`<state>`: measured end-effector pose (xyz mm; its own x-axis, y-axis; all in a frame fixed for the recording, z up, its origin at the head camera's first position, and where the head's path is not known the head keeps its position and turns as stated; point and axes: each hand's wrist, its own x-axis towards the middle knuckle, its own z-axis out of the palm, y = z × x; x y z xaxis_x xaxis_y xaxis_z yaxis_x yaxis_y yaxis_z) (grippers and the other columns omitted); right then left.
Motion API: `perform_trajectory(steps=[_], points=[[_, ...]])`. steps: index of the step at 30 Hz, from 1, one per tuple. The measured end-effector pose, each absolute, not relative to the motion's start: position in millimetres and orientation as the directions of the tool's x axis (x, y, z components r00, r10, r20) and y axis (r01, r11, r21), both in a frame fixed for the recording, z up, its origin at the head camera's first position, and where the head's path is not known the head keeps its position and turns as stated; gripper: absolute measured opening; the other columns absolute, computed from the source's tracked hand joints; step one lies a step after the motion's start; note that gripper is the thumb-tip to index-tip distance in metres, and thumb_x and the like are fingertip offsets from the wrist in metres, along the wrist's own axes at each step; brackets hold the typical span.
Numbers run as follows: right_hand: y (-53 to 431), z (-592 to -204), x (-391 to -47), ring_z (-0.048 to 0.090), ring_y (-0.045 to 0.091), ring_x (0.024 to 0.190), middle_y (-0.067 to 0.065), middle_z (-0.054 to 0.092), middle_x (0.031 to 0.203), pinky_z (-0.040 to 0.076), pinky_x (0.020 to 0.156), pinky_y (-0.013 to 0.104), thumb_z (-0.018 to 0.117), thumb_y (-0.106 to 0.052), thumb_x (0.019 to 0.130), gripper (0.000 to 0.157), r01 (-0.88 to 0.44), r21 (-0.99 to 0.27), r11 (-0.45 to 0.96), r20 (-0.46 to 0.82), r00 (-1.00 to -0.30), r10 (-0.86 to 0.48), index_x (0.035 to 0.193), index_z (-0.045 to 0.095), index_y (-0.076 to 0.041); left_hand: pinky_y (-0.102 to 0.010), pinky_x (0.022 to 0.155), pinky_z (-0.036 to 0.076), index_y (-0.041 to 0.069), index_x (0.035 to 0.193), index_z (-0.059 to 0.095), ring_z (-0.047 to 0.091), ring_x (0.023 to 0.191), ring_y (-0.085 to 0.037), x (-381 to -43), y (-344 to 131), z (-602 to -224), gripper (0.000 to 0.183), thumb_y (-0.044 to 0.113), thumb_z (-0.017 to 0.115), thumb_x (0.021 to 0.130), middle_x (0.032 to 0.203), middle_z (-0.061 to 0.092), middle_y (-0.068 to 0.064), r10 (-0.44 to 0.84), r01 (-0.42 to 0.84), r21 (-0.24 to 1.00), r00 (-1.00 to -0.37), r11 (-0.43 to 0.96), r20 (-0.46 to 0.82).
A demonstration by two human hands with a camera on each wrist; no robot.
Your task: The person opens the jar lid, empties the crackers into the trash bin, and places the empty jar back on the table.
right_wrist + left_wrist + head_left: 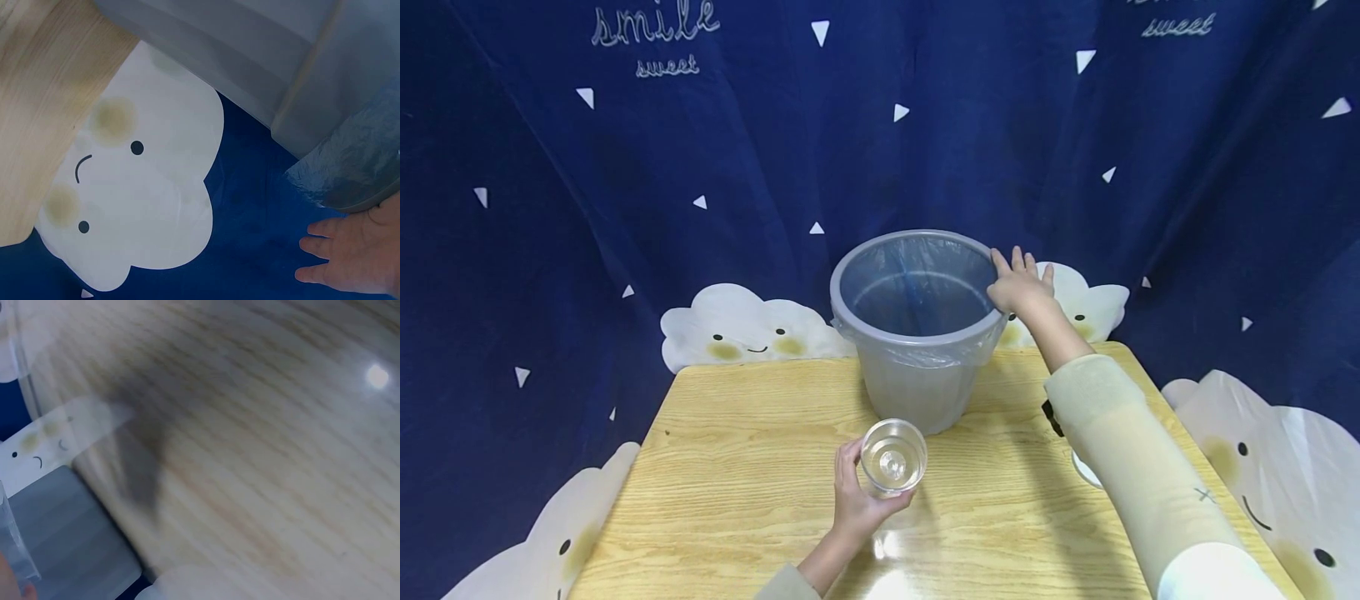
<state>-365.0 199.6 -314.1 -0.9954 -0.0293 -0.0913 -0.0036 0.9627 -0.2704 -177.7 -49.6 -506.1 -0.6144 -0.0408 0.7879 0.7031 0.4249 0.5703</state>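
Observation:
My left hand [861, 508] grips a clear plastic cup [892, 457] above the table, in front of a grey bin [913, 387]. From overhead the cup's mouth shows; whether it holds liquid I cannot tell. A transparent liner bag [970, 350] covers the bin's inside and folds over its rim. My right hand [1021, 283] touches the rim on the right side with fingers spread and straight. In the right wrist view, that hand [362, 253] lies beside the liner's edge [350, 165]. Only a bit of the left hand [7, 581] appears in the left wrist view.
The bin stands at the back of a wooden table [737, 467]. Partly hidden under my right sleeve is a white-rimmed object [1086, 471], with something black [1052, 418] near the cuff. A dark blue curtain [760, 150] with clouds and triangles surrounds the table.

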Motion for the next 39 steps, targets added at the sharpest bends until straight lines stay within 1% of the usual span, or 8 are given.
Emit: perform_trajectory(steps=[6,10,13,20,25,30,32,39], points=[[199.3,-314.4,-365.3,-0.008,0.042,0.136,0.028,-0.006,0.148,-0.009,0.104,0.062,0.037,-0.017,0.088,0.068,-0.007,-0.280,0.960,-0.082,-0.996,-0.032,0.147,0.006,-0.006,-0.042,0.076,0.048,-0.014,0.110,0.046,0.048,0.094,-0.031,-178.2,-50.8,-515.3,0.084,0.011,0.087,0.041,0.103,0.050,-0.020,-0.025,0.681,0.582,-0.640,0.444,0.768],[199.0,-314.0,-365.3,-0.008,0.042,0.136,0.028,-0.006,0.148,-0.009,0.104,0.062,0.037,-0.017,0.088,0.068,-0.008,-0.281,0.960,-0.084,-0.996,-0.033,0.147,0.006,-0.006,-0.040,0.080,0.048,-0.010,0.113,0.046,0.048,0.096,-0.029,-187.5,-54.5,-542.2,0.085,0.020,0.088,0.046,0.105,0.050,-0.018,-0.002,0.659,0.612,-0.680,0.437,0.733],[199.4,-313.7,-365.3,-0.008,0.042,0.136,0.028,-0.007,0.148,-0.009,0.104,0.062,0.037,-0.018,0.088,0.068,-0.007,-0.280,0.960,-0.089,-0.995,-0.033,0.147,0.005,-0.006,-0.034,0.084,0.047,-0.006,0.117,0.046,0.048,0.097,-0.028,-193.8,-57.0,-561.9,0.087,0.026,0.088,0.048,0.107,0.050,-0.016,0.030,0.659,0.616,-0.693,0.432,0.720],[199.8,-313.6,-365.1,-0.009,0.042,0.136,0.028,-0.006,0.148,-0.009,0.104,0.061,0.037,-0.018,0.088,0.068,-0.005,-0.281,0.960,-0.093,-0.995,-0.033,0.147,0.006,-0.006,-0.031,0.087,0.046,0.000,0.120,0.045,0.047,0.097,-0.022,-192.8,-57.3,-570.0,0.088,0.024,0.089,0.047,0.110,0.049,-0.008,0.077,0.663,0.608,-0.701,0.437,0.709],[200.0,-313.2,-365.2,-0.009,0.042,0.136,0.028,-0.008,0.148,-0.011,0.103,0.061,0.037,-0.018,0.089,0.067,-0.003,-0.284,0.959,-0.098,-0.995,-0.032,0.147,0.005,-0.006,-0.028,0.090,0.046,0.000,0.120,0.044,0.047,0.100,-0.022,-192.9,-57.6,-578.9,0.085,0.029,0.086,0.052,0.110,0.048,-0.009,0.132,0.674,0.603,-0.706,0.427,0.696],[199.8,-312.5,-364.9,-0.009,0.042,0.136,0.028,-0.008,0.148,-0.011,0.103,0.061,0.037,-0.018,0.089,0.067,-0.002,-0.282,0.960,-0.102,-0.994,-0.032,0.147,0.005,-0.006,-0.036,0.088,0.048,0.003,0.121,0.041,0.049,0.099,-0.029,-191.1,-57.7,-588.8,0.084,0.027,0.086,0.054,0.110,0.047,-0.014,0.179,0.654,0.631,-0.740,0.417,0.649],[199.7,-312.8,-365.1,-0.009,0.042,0.136,0.028,-0.007,0.148,-0.010,0.104,0.061,0.037,-0.018,0.089,0.067,-0.003,-0.280,0.960,-0.101,-0.994,-0.032,0.147,0.005,-0.006,-0.040,0.086,0.049,0.002,0.120,0.041,0.050,0.099,-0.031,-189.7,-57.7,-591.0,0.085,0.023,0.086,0.052,0.110,0.048,-0.015,0.185,0.636,0.655,-0.760,0.408,0.623],[199.9,-313.6,-364.7,-0.010,0.042,0.136,0.028,-0.008,0.148,-0.011,0.104,0.061,0.037,-0.017,0.088,0.068,-0.003,-0.286,0.958,-0.100,-0.994,-0.033,0.147,0.004,-0.006,-0.041,0.089,0.048,0.000,0.120,0.041,0.050,0.104,-0.030,-185.1,-57.4,-594.9,0.085,0.019,0.086,0.051,0.114,0.047,-0.013,0.205,0.571,0.733,-0.820,0.369,0.535]])
